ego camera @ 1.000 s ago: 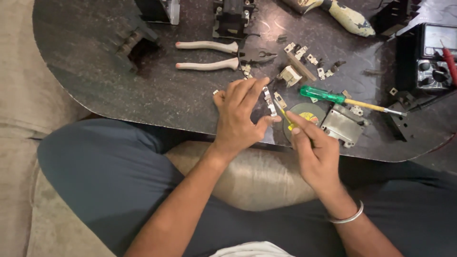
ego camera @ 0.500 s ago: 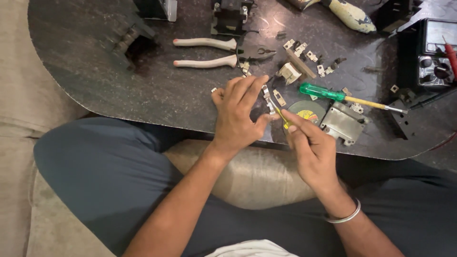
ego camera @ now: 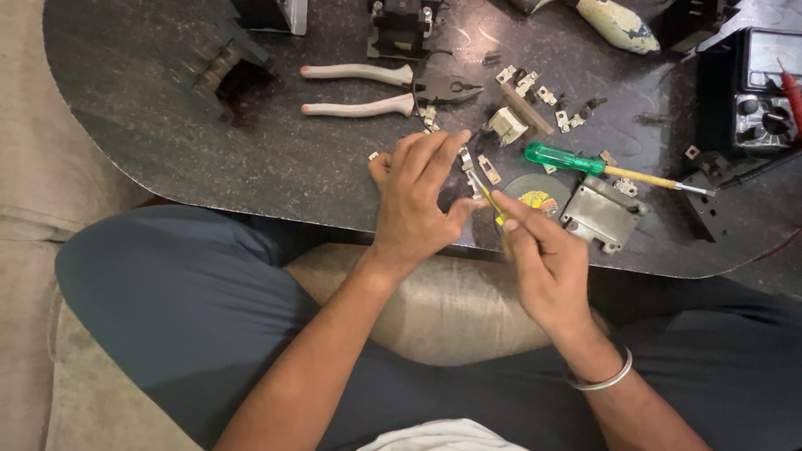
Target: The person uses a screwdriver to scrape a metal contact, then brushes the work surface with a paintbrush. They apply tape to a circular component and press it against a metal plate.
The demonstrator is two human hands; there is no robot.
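A small metal part is pinched between the thumb and fingers of the left hand, which is held over the near edge of the dark desk. A thin yellow-handled tool is gripped in the closed fingers of the right hand, and its tip is brought against the metal part, so that the two hands almost meet. A silver bangle is worn on the right wrist.

Just beyond the right hand a round grey disc with a coloured label is seen, and beside it, further right, a grey metal housing. A green-handled screwdriver lies past the disc. Beyond the left hand a pair of white-handled pliers is laid, with small brass and metal pieces scattered to its right. A meter with a dial stands far to the right of both hands.
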